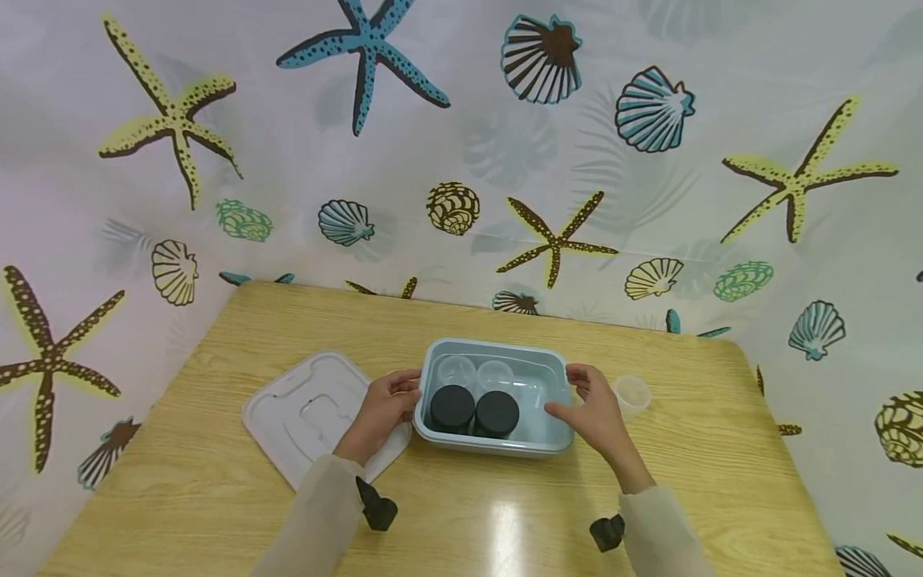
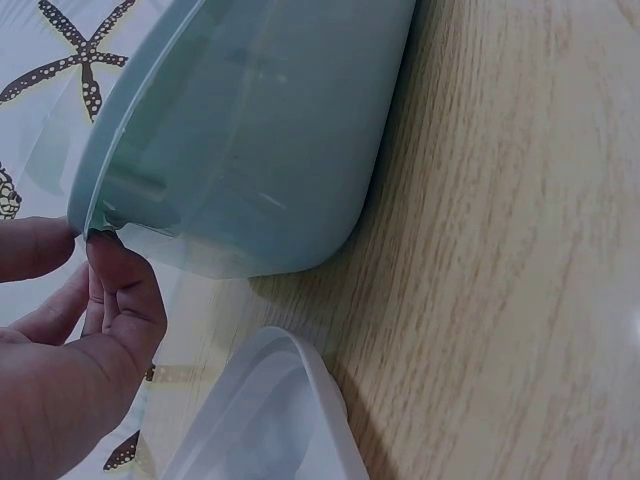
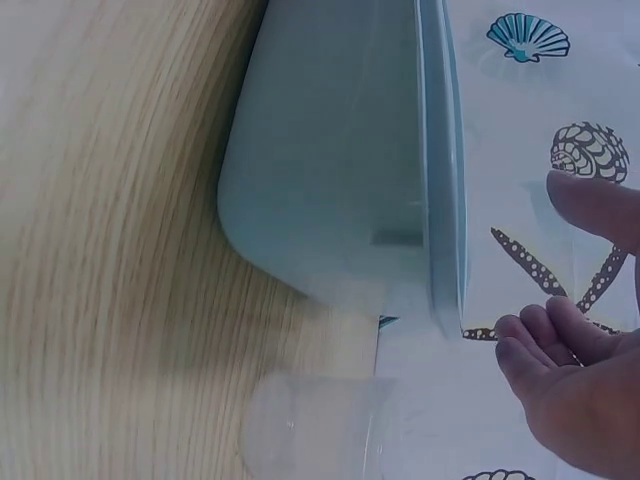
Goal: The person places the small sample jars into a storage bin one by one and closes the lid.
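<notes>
A pale blue plastic tub (image 1: 537,437) stands on the table with its top uncovered. Inside its left part are two black-lidded jars (image 1: 453,407) in front and two clear round containers (image 1: 494,375) behind. My left hand (image 1: 389,409) pinches the tub's left rim; the left wrist view has the thumb and curled fingers (image 2: 125,290) meeting at that edge. By the right end, my right hand (image 1: 594,409) is spread, thumb over the tub and fingers near its far corner. The right wrist view shows a gap between thumb and fingers, with nothing held.
A white lid (image 1: 288,409) lies left of the tub, partly under my left forearm. Right of my right hand stands a clear cup (image 1: 633,393). The wooden table (image 1: 721,465) backs onto a hanging cloth (image 1: 433,160) printed with shells and starfish.
</notes>
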